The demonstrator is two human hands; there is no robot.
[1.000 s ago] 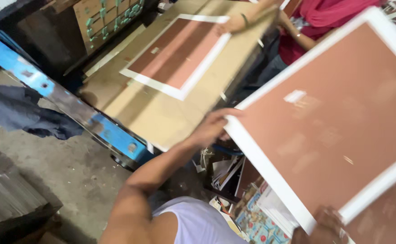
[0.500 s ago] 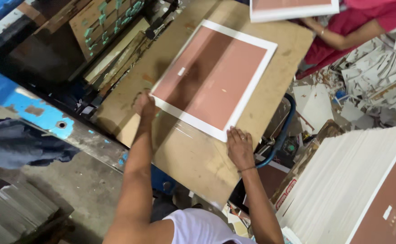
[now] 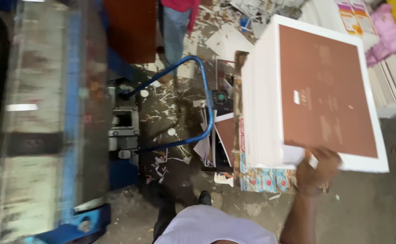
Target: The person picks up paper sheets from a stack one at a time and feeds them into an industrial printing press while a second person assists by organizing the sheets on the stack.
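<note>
The right hand [image 3: 317, 168] is at the near edge of a tall stack of sheets [image 3: 270, 99], at the stack's near right corner. The fingers [image 3: 331, 158] curl over the edge of the top sheet [image 3: 326, 90], a brown sheet with a white border, and press on its brown face, with the thumb side underneath; the hand appears to be pinching the top sheet's near edge, though the contact under the sheet is hidden. The forearm rises from the bottom of the view.

The left hand is not in view.

The stack's white edges show on its left side. It rests on a lower layer of printed boards [image 3: 263, 178] with a coloured pattern, which project at the stack's near edge. The stack stands on the floor [image 3: 365, 212] to the right of the person.

A blue tube handle [image 3: 207, 104] loops over the floor just beside the stack's left side. Paper scraps [image 3: 171, 113] litter the dark floor inside and around the loop. A blue machine [image 3: 71, 113], blurred, fills the left of the view. A second person's legs in blue trousers [image 3: 175, 31] stand at the far side, near a dark brown board [image 3: 130, 29]. More white stacks [image 3: 394, 81] lie beyond the stack's right edge, with pink cloth [image 3: 383, 34] on them.
</note>
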